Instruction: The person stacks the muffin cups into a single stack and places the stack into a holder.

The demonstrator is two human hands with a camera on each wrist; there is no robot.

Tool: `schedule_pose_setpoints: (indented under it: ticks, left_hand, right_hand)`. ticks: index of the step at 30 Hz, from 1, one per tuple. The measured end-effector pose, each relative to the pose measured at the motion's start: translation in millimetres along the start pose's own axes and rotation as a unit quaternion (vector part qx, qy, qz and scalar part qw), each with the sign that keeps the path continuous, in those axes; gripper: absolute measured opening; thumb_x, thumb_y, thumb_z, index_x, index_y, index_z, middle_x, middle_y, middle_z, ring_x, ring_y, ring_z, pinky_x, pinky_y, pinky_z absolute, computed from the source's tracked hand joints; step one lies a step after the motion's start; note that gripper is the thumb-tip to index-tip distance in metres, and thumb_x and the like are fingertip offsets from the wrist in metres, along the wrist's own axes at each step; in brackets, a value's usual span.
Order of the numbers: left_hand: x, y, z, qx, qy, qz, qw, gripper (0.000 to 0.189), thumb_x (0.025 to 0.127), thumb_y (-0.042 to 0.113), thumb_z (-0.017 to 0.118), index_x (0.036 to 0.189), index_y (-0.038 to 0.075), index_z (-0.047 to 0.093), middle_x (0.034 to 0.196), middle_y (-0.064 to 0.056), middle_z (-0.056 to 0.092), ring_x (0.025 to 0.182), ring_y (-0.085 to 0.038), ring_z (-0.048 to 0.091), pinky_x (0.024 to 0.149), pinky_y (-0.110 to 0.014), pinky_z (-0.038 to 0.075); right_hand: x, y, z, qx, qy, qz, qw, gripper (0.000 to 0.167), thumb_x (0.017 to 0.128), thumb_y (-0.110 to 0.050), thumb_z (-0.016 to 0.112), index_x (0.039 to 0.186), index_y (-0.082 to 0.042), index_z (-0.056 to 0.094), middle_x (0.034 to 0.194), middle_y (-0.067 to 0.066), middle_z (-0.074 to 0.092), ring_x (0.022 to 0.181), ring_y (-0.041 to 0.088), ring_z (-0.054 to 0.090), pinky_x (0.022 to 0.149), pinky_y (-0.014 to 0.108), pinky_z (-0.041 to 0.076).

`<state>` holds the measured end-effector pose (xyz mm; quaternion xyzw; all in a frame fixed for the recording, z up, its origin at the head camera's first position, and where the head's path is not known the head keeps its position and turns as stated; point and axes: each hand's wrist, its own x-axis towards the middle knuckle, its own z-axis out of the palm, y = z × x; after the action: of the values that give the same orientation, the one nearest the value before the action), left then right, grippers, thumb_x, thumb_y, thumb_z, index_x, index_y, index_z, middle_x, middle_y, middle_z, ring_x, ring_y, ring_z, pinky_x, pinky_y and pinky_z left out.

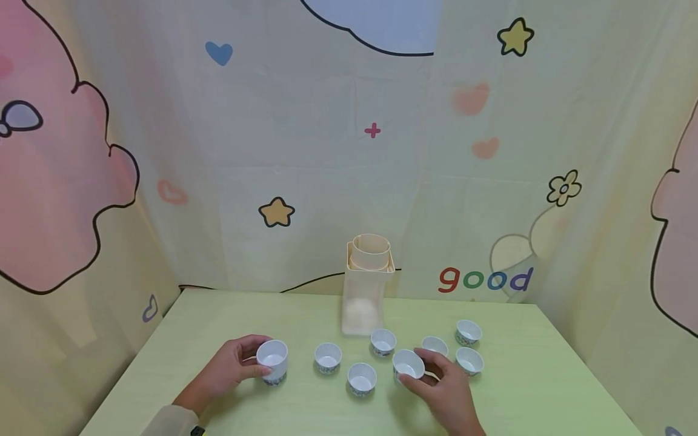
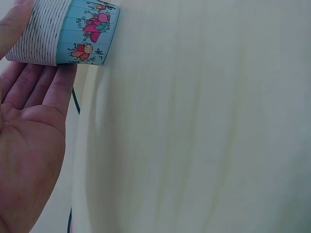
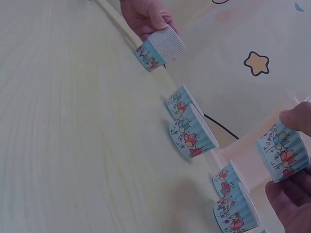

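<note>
My left hand (image 1: 229, 368) grips a stack of nested paper cups (image 1: 275, 363) at the table's left, thumb on the near side and fingers behind. In the left wrist view the stack (image 2: 63, 31) shows many white rims above a light blue printed base. Toward the right, my right hand (image 1: 449, 387) pinches one paper cup (image 1: 409, 364) between thumb and fingers. The right wrist view shows this cup (image 3: 284, 153) raised off the table, with flowers printed on its blue side. Between the hands stand single cups, among them one cup (image 1: 328, 358) and another (image 1: 362, 380).
A cream upright holder (image 1: 362, 306) with a round tube on top stands at the table's back middle. More cups stand near it and right of it, including a far-right cup (image 1: 469, 332). A printed curtain (image 1: 327, 151) hangs behind the light wooden table (image 1: 523, 375).
</note>
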<state>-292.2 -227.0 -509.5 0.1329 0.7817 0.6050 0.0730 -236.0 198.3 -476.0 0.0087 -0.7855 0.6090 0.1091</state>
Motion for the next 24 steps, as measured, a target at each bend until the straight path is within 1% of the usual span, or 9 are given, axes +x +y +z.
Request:
schedule_pose_setpoints:
  ticks: [4, 8, 12, 16, 24]
  left_hand:
    - [-0.6, -0.2, -0.4, 0.003, -0.005, 0.006, 1.0, 0.068, 0.08, 0.022, 0.088, 0.137, 0.0, 0.058, 0.136, -0.019, 0.064, 0.121, -0.027, 0.065, 0.097, -0.028, 0.059]
    - [-1.1, 0.6, -0.7, 0.002, -0.009, 0.011, 0.9999, 0.067, 0.081, 0.02, 0.087, 0.138, -0.001, 0.057, 0.136, -0.019, 0.064, 0.119, -0.023, 0.066, 0.096, -0.026, 0.059]
    - [-1.7, 2.0, -0.9, -0.008, -0.014, 0.015, 0.9998, 0.068, 0.081, 0.019, 0.087, 0.138, -0.002, 0.057, 0.137, -0.02, 0.063, 0.121, -0.027, 0.065, 0.097, -0.027, 0.058]
    - [-1.4, 1.8, -1.0, -0.009, -0.016, 0.016, 0.9997, 0.069, 0.08, 0.02, 0.088, 0.138, -0.002, 0.057, 0.137, -0.021, 0.063, 0.122, -0.03, 0.064, 0.097, -0.028, 0.058]
    - [0.1, 0.0, -0.6, 0.002, -0.007, 0.005, 1.0, 0.068, 0.08, 0.022, 0.088, 0.137, 0.0, 0.058, 0.136, -0.019, 0.064, 0.122, -0.028, 0.064, 0.097, -0.027, 0.058]
  right_hand:
    - [1.3, -3.6, 6.7, 0.008, -0.007, -0.007, 0.9999, 0.056, 0.072, -0.009, 0.093, 0.123, 0.0, 0.069, 0.116, 0.015, 0.071, 0.095, 0.008, 0.067, 0.081, 0.018, 0.06]
    - [1.7, -6.2, 14.5, 0.034, -0.02, -0.009, 0.9992, 0.056, 0.072, -0.005, 0.092, 0.122, 0.0, 0.069, 0.114, 0.014, 0.072, 0.095, 0.008, 0.068, 0.082, 0.018, 0.06]
    - [1.7, -8.1, 24.1, 0.067, -0.034, -0.018, 0.997, 0.055, 0.072, 0.0, 0.09, 0.123, 0.002, 0.068, 0.114, 0.015, 0.071, 0.095, 0.009, 0.068, 0.082, 0.018, 0.059]
    - [2.9, -10.3, 34.8, 0.087, -0.047, -0.028, 0.9947, 0.054, 0.073, 0.003, 0.089, 0.123, 0.003, 0.068, 0.116, 0.016, 0.07, 0.095, 0.01, 0.068, 0.081, 0.019, 0.06]
    - [9.9, -13.7, 57.5, 0.103, -0.075, -0.042, 0.991, 0.053, 0.074, 0.0, 0.089, 0.122, 0.003, 0.068, 0.117, 0.018, 0.071, 0.098, 0.015, 0.069, 0.084, 0.02, 0.061]
